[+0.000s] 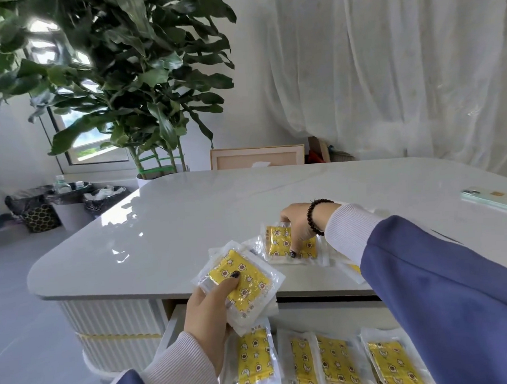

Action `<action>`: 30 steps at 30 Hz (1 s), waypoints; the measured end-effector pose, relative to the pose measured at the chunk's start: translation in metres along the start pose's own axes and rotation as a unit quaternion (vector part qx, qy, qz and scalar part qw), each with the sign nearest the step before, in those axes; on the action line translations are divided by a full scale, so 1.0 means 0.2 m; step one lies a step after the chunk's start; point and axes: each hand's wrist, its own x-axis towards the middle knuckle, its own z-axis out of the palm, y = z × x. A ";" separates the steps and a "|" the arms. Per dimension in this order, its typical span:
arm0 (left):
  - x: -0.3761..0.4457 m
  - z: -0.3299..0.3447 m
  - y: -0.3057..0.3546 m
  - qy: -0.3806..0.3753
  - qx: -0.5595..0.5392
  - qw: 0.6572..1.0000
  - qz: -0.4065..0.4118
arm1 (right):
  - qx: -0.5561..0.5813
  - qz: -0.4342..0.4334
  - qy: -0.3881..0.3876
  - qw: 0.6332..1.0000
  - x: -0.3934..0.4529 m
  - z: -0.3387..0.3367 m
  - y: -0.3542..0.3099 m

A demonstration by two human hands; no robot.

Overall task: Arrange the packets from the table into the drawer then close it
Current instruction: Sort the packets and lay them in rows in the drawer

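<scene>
Where the view is nearest, the open drawer (284, 307) under the tabletop holds a row of packets (334, 362) lying flat side by side: clear plastic sleeves with white sealed edges, each around a bright yellow pad printed with small stars, moons and round cartoon figures. One packet (253, 360) lies at the drawer's left end, partly under the left hand; another (395, 365) lies at the right, tilted a little. Tiny print runs along the packets' edges but is too small to read.

Just above the drawer's front edge, the left hand (208, 314) grips a small stack of packets (241, 283) of the same kind, thumb curled over the top one, fingers underneath, the stack tilted and overhanging the table edge. Its sleeve is white ribbed knit under blue cloth.

Farther in, on the white glossy table (166, 225), the right hand (298, 227) reaches down onto a loose pile of packets (281, 243), fingers bent and fingertips pressing on the top packet with the thumb at its far edge; whether it has a pinch on the packet I cannot tell. A dark beaded bracelet (316, 216) circles that wrist. One more packet (352, 270) peeks out from under the right forearm's blue sleeve.

At the table's right edge lies a pale green phone (487, 200). Beyond the table stand a large leafy potted plant (135, 89), a framed panel (256, 157) leaning by the wall, white curtains (386, 67), and at left several bins lined with black bags (67, 201).
</scene>
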 end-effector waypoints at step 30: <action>-0.18 0.08 -0.24 -0.211 0.228 0.951 -0.015 | 0.464 -0.119 0.171 0.861 -1.00 0.13 0.65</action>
